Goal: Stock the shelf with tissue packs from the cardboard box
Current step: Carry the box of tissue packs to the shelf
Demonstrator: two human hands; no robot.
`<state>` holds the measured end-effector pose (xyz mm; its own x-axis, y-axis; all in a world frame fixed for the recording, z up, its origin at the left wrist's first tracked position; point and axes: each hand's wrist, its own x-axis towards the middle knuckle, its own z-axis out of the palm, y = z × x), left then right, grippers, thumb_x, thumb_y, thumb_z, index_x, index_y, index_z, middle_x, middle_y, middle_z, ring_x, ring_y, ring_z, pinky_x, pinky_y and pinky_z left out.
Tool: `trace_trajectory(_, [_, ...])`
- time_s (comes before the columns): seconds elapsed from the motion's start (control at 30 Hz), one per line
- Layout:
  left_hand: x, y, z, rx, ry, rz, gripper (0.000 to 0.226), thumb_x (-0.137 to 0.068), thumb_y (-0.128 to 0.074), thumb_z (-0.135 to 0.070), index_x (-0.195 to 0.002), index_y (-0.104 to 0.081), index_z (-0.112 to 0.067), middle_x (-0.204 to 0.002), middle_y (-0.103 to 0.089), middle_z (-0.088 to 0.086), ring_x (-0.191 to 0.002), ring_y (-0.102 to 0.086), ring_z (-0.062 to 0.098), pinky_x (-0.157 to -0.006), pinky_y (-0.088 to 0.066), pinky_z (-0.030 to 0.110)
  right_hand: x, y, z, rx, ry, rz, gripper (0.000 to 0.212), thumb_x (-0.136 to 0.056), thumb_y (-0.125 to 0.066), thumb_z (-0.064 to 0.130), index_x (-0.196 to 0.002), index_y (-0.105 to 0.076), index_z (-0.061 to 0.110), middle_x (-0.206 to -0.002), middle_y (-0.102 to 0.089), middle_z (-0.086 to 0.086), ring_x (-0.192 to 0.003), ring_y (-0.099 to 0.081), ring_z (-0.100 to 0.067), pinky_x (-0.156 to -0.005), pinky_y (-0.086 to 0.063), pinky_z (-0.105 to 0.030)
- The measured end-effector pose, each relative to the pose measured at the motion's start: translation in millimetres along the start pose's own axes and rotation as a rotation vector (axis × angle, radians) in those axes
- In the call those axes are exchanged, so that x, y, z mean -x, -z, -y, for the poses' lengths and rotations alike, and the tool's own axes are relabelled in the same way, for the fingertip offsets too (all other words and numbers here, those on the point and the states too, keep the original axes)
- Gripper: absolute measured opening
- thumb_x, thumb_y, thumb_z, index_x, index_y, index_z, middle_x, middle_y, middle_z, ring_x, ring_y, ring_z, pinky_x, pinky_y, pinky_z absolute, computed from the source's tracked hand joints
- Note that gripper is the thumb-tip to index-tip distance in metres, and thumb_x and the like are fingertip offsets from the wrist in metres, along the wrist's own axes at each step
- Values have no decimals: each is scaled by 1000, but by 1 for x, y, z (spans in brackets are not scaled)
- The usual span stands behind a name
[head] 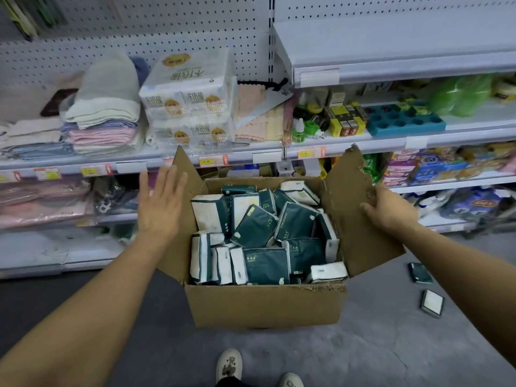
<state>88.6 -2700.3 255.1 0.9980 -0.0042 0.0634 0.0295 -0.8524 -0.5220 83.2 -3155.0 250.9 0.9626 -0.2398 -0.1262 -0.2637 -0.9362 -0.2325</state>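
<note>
The cardboard box stands on the floor in front of the shelf, its flaps up and its inside heaped with dark green and white tissue packs lying at all angles. The left hand hovers just left of the box, beside the left flap, fingers straight and spread, holding nothing; whether it touches the flap I cannot tell. The right hand grips the torn right flap, fingers curled over its ragged edge. Two loose packs lie on the floor to the right of the box, near each other. No pack has yet left the box for the shelf, so the stocking looks barely begun. The likely trouble: the right flap is already ripped and crumbling, and a hard pull on it could tear it further or tip the box, spilling more packs. The shelf space directly behind the box is crowded with a large wrapped tissue bundle and folded towels, so packs pushed in carelessly could knock those over.
</note>
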Motion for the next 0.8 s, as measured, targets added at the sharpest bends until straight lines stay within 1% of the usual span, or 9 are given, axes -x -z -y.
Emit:
trace_trajectory(0.13, [14, 5, -21, -111, -24, 138, 83, -90, -47, -15, -155, 3, -4, -162, -7, 21, -149, 16, 38, -117, 13, 59, 8, -5, -12, 170, 61, -100, 49, -93, -56, 40, -123, -31, 10, -123, -54, -14, -100, -62, -37, -74, -48, -45])
trace_trajectory(0.23, [34, -14, -30, -39, 14, 273, 68, -95, -38, -16, -155, -8, -5, -161, -15, 21, -149, 11, 39, -118, 12, 57, 12, -12, -24, 210, 45, -123, 67, -89, -60, 37, -138, -25, 7, -137, -39, -16, -122, -47, -38, -90, -45, -50])
trace_trajectory(0.33, [50, -43, -36, 340, 157, 441, 62, -97, -42, -30, -152, -21, -11, -157, -25, 18, -147, -15, 36, -120, -9, 53, 15, -24, -35, 357, 58, -121, 80, -91, -51, 33, -152, -7, 8, -159, -11, -14, -146, -15, -32, -115, -22, -51])
trace_trajectory(0.43, [59, -63, -43, 846, 334, 557, 69, -97, -49, -45, -152, -26, -12, -156, -32, 15, -141, -33, 35, -112, -31, 46, 24, -46, -33, 487, 119, 10, 71, -96, -41, 27, -155, -4, 14, -163, 4, -11, -150, 3, -32, -119, -4, -52])
trace_trajectory(0.5, [63, -63, -51, 1106, 414, 604, 74, -98, -49, -45, -155, -20, -8, -160, -24, 15, -145, -28, 34, -114, -31, 44, 28, -70, -29, 370, 108, 155, 64, -95, -42, 31, -152, -16, 19, -160, -14, -12, -146, -14, -39, -118, -15, -55])
trace_trajectory(0.6, [68, -67, -60, 1285, 488, 632, 71, -100, -48, -45, -155, -20, -10, -159, -28, 12, -143, -31, 33, -110, -33, 39, 37, -101, -14, -74, -42, 372, 60, -91, -46, 39, -145, -27, 20, -143, -42, -18, -126, -45, -41, -102, -41, -50])
trace_trajectory(0.67, [70, -73, -62, 1366, 518, 653, 66, -100, -46, -46, -155, -23, -19, -157, -34, 8, -140, -37, 31, -110, -34, 40, 42, -113, -4, -233, -173, 414, 58, -94, -48, 39, -145, -28, 17, -138, -49, -20, -118, -52, -41, -90, -49, -47])
trace_trajectory(0.77, [72, -83, -63, 1407, 543, 647, 51, -103, -43, -34, -152, -29, -30, -147, -45, 0, -132, -45, 31, -105, -38, 39, 45, -124, 3, -374, -343, 470, 58, -95, -50, 43, -144, -29, 22, -126, -55, -19, -100, -60, -43, -55, -56, -44])
trace_trajectory(0.8, [73, -86, -64, 1399, 547, 640, 48, -104, -41, -29, -151, -32, -31, -144, -48, 1, -130, -46, 32, -104, -39, 39, 43, -128, 4, -388, -351, 470, 50, -95, -51, 38, -138, -37, 17, -121, -58, -20, -96, -62, -42, -55, -57, -44])
